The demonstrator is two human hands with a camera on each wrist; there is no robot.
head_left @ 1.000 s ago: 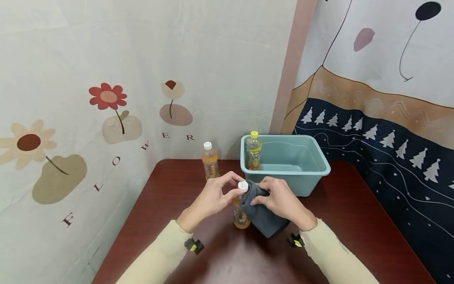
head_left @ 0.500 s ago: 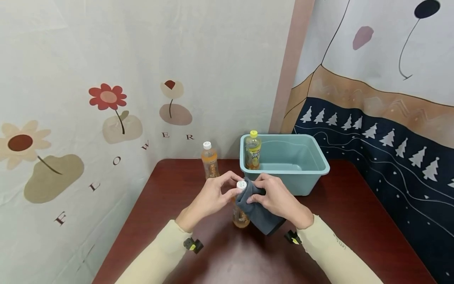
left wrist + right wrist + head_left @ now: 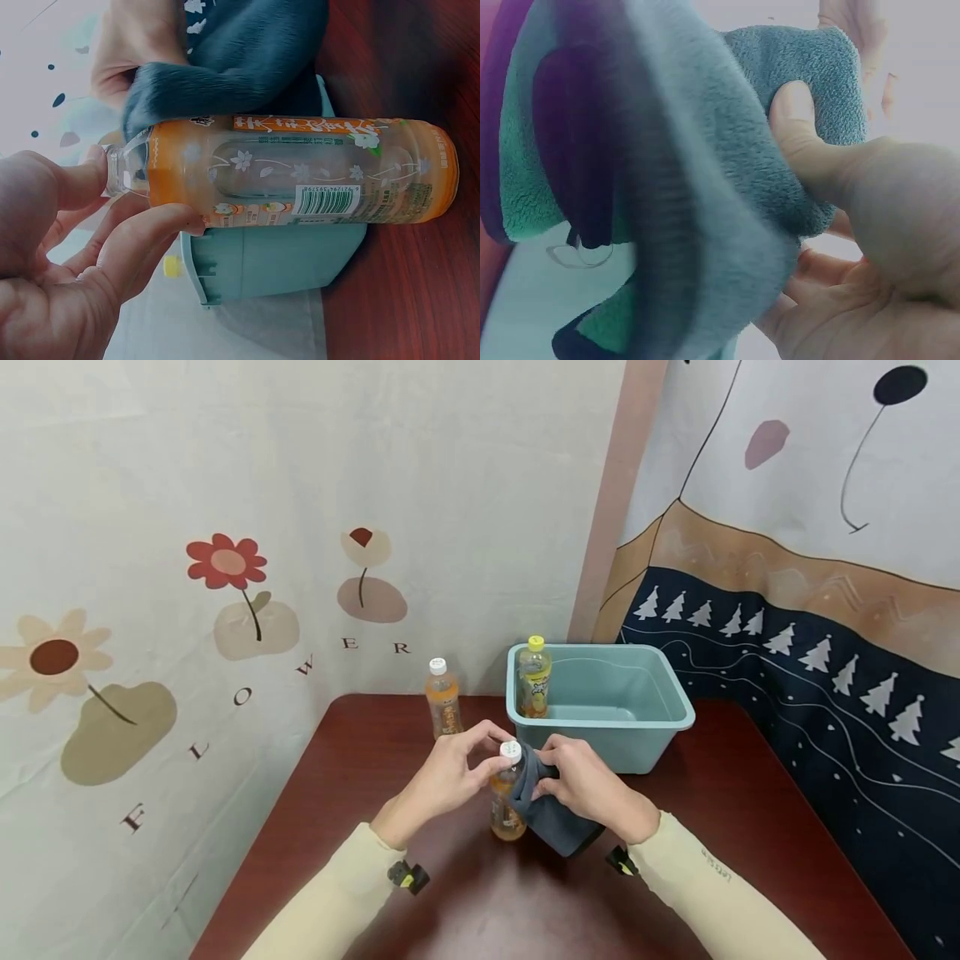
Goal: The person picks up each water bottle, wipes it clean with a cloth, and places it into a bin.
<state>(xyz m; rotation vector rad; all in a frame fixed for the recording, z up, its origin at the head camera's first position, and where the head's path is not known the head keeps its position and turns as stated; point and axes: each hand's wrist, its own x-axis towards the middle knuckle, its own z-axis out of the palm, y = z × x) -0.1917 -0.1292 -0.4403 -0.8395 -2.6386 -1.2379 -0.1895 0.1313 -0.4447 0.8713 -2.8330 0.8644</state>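
Note:
My left hand (image 3: 450, 774) holds a drink bottle (image 3: 300, 169) by its white-capped neck, thumb and fingers pinching around the top. The bottle stands upright on the table, with an orange label and a barcode facing the left wrist view. In my right hand (image 3: 592, 781) a dark grey-blue cloth (image 3: 558, 822) is gripped between thumb and fingers. The cloth lies against the bottle's right side near the shoulder, and its loose end hangs down. In the right wrist view the thumb (image 3: 799, 127) presses on the folded cloth, which hides the bottle there.
Behind the left hand stands another orange bottle (image 3: 444, 702) with a white cap. A blue-green plastic bin (image 3: 637, 747) sits at the back right of the dark red table (image 3: 360, 760), holding a yellow-capped bottle (image 3: 535, 681). Printed cloth walls (image 3: 480, 485) rise behind the table.
The cloth shifts slightly left across the bottle's upper part, then back right, baring more of the bottle. The left hand keeps its hold at the cap.

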